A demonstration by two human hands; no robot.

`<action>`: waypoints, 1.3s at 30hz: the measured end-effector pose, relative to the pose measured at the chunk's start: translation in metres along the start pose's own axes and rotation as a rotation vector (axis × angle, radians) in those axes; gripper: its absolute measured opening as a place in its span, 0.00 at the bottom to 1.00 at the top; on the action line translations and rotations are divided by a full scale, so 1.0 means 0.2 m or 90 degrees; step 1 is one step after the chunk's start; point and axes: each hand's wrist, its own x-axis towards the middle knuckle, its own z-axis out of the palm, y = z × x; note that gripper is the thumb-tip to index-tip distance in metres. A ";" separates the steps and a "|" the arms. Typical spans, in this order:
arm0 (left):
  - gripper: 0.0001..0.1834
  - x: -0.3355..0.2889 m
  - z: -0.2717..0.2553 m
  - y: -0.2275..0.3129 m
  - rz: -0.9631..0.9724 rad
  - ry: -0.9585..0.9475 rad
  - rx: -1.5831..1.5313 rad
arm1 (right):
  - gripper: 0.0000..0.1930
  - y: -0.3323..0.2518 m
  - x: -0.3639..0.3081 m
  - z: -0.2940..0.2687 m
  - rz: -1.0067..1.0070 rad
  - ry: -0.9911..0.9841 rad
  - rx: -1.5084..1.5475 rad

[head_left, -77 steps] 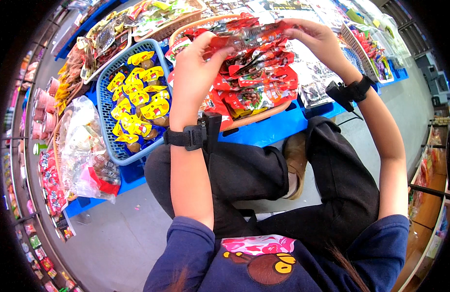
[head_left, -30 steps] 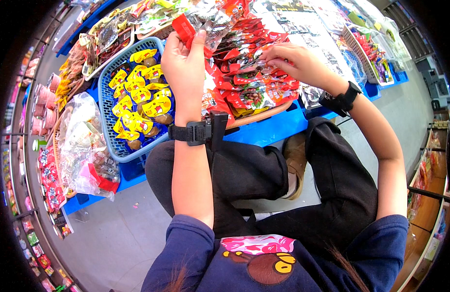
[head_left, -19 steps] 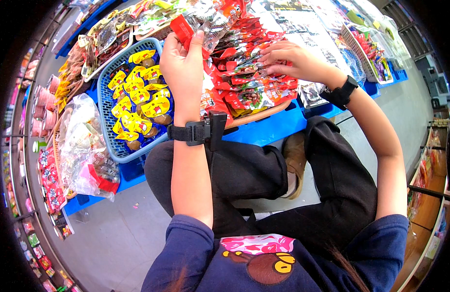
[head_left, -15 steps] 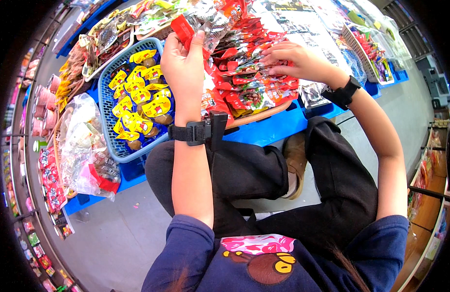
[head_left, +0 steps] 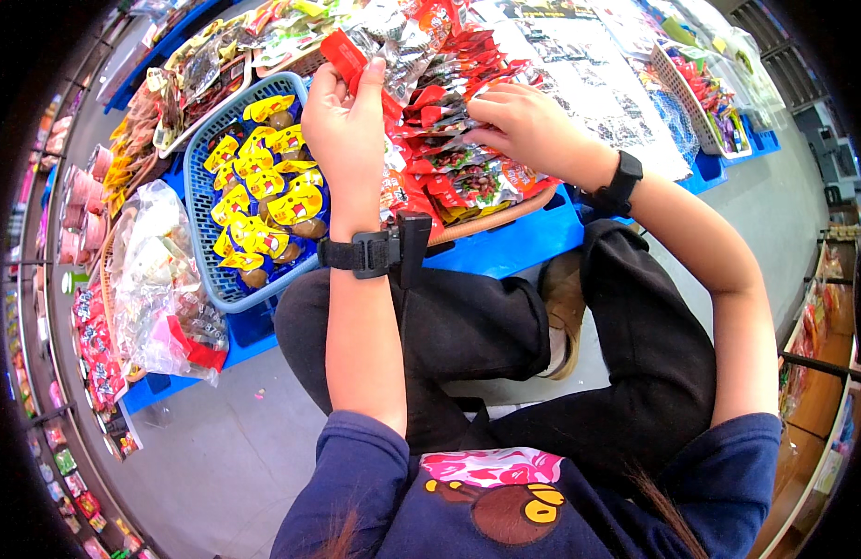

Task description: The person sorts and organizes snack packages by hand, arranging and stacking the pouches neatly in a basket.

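My left hand (head_left: pixel 345 130) is closed on a red snack packet (head_left: pixel 341 54), whose red end sticks up past the thumb. Beside it lies shiny clear and red wrapping; I cannot tell whether it belongs to the same packet. To its right, my right hand (head_left: pixel 528 126) has its fingers curled at a row of red snack packets (head_left: pixel 482 182), fingertips among their upper edges. These packets stand packed upright, one behind another, in a tan basket (head_left: pixel 505 220). Left of the row, a blue plastic basket (head_left: pixel 199 233) holds several yellow and blue packets (head_left: pixel 258 186).
A clear plastic bag (head_left: pixel 160 270) with wrappers lies at the left. More snack trays (head_left: pixel 193 102) stand at the far left. A pale basket (head_left: pixel 701 107) of colourful packets sits at the right, past white printed sheets (head_left: pixel 580 74). Blue platforms (head_left: pixel 519 247) carry the goods.
My right hand has moved left along the row of red packets, and its fingers have drawn closer together. My left hand, still holding its packet, has shifted slightly left.
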 end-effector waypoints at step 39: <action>0.09 0.02 -0.03 -0.02 -0.118 0.090 -0.204 | 0.24 0.21 -0.02 -0.08 -0.184 -0.023 -0.273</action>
